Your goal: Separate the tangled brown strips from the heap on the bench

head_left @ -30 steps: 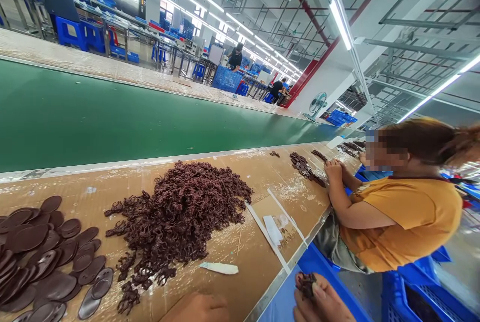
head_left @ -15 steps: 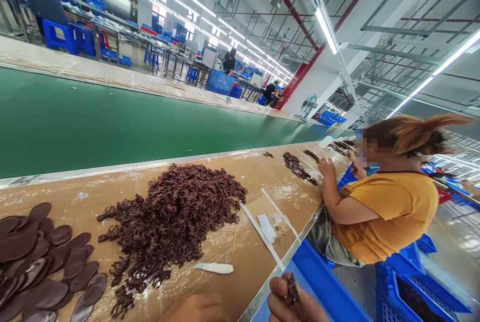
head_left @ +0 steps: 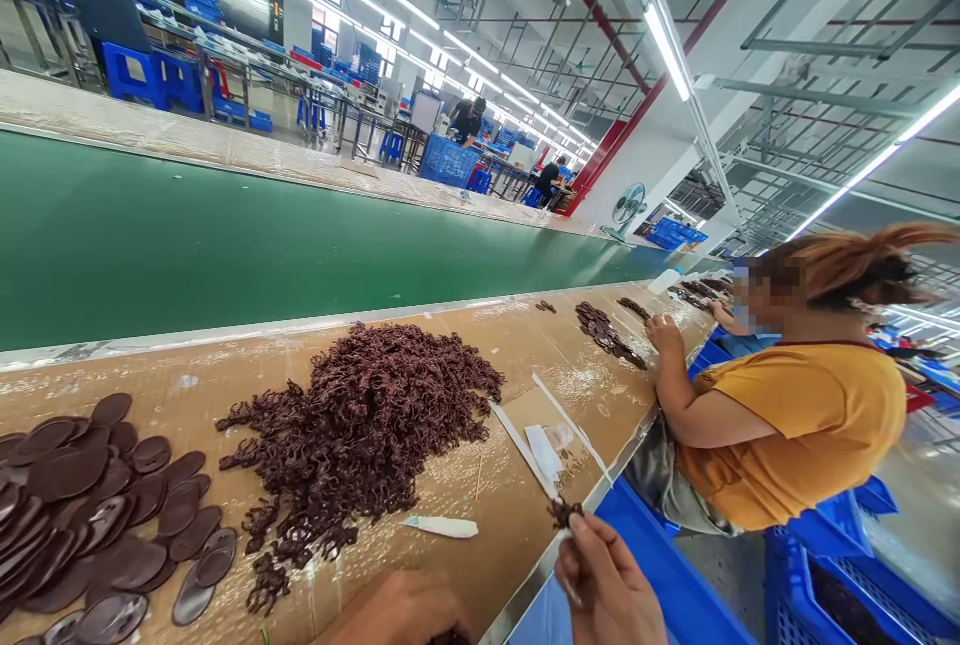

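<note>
Our right hand pinched a small curly brown tuft between thumb and fingers, just above the desk's metal edge; our left hand sat at 9 o'clock, its grip hidden. The big curly heap lay at 11 o'clock. A loose pinch could have dropped strands into the blue tray at 3 o'clock.

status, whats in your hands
Right hand pinching a small curly dark brown piece. Left hand at the cardboard-topped bench, grip hidden. Larger curly heap lies on the bench, beyond left hand.
</note>
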### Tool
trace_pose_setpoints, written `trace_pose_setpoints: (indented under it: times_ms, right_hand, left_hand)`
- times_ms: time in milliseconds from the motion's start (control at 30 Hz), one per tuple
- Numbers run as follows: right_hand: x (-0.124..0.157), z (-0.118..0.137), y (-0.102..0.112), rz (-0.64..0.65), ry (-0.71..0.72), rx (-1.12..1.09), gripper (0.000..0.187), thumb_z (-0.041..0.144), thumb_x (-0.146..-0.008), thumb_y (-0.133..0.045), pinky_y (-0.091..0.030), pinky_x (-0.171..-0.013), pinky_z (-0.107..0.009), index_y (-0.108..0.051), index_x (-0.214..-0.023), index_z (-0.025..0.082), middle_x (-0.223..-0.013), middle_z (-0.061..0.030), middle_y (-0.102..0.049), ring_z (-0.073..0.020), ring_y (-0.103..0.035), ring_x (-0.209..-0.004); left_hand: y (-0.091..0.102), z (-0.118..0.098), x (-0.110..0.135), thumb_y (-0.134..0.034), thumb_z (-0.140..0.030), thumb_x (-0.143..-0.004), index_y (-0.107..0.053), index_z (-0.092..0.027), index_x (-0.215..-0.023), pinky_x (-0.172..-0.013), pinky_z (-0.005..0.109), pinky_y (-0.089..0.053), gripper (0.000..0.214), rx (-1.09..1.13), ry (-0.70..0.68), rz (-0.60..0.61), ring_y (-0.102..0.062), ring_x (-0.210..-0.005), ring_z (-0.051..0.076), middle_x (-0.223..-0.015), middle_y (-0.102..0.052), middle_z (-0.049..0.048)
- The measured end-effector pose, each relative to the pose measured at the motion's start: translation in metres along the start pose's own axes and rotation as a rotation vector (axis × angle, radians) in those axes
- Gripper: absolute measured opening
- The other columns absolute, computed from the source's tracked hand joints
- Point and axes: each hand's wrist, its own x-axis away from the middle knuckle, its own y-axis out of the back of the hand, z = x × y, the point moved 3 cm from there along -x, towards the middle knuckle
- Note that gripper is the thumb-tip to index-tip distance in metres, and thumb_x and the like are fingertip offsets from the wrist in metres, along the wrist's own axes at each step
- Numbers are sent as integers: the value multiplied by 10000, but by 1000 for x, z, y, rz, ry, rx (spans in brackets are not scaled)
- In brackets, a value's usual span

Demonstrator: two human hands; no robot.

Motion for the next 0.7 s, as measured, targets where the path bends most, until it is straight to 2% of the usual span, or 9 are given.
trace_pose_setpoints:
  times_ms: [33,100,233,300,367,500,700]
  right_hand:
    - [-12,1,3,-87,64,58,737,491,-398,-1021,-466,-557,-152,-671,-941,136,-742,30,-604,-51,-514,-602]
    - [-35,3,5,-152,122,150,865,553,-325,-1001,-478,-600,-165,-643,-985,124,-838,22,-651,-58,-529,-642]
    - [-61,10,0,-128,215,370,832,640,-449,-900,-451,-636,-253,-674,-1043,104,-830,-17,-663,-118,-531,-689]
    - [-63,16,-2,-147,252,543,747,645,-500,-829,-461,-719,-309,-709,-1004,107,-843,-50,-684,-179,-571,-770]
    - [-60,23,-3,-161,269,704,674,644,-507,-770,-457,-782,-341,-728,-930,121,-864,-74,-703,-228,-594,-831]
    - [-54,27,-3,-147,256,873,707,726,-520,-659,-458,-747,-342,-716,-914,141,-880,-83,-714,-253,-611,-829]
    - [-52,27,13,-130,250,1009,717,776,-575,-577,-448,-782,-355,-704,-931,167,-892,-64,-719,-256,-631,-835]
  left_hand:
    - [-1,1,0,-620,-89,-869,-634,-181,-952,-571,185,-307,125,15,2,-5,-469,-660,83,-769,-578,-11]
    - [-3,5,2,-629,-27,-799,-644,-173,-934,-562,169,-305,200,27,21,-4,-462,-644,69,-759,-576,-19]
    - [-6,10,6,-672,31,-757,-663,-169,-927,-520,147,-273,263,19,39,0,-443,-619,50,-755,-569,-29]
    - [-6,12,6,-710,49,-740,-659,-172,-932,-518,154,-261,298,16,32,5,-433,-622,56,-733,-541,-33]
    - [-6,12,5,-716,7,-788,-649,-175,-948,-523,169,-255,252,25,21,6,-430,-636,68,-735,-532,-25]
    - [-4,8,1,-643,-154,-928,-632,-175,-953,-508,176,-240,35,72,48,13,-425,-627,68,-764,-532,-9]
    - [-8,11,6,-692,-65,-838,-637,-175,-950,-496,168,-241,166,29,25,23,-424,-608,58,-764,-542,-19]
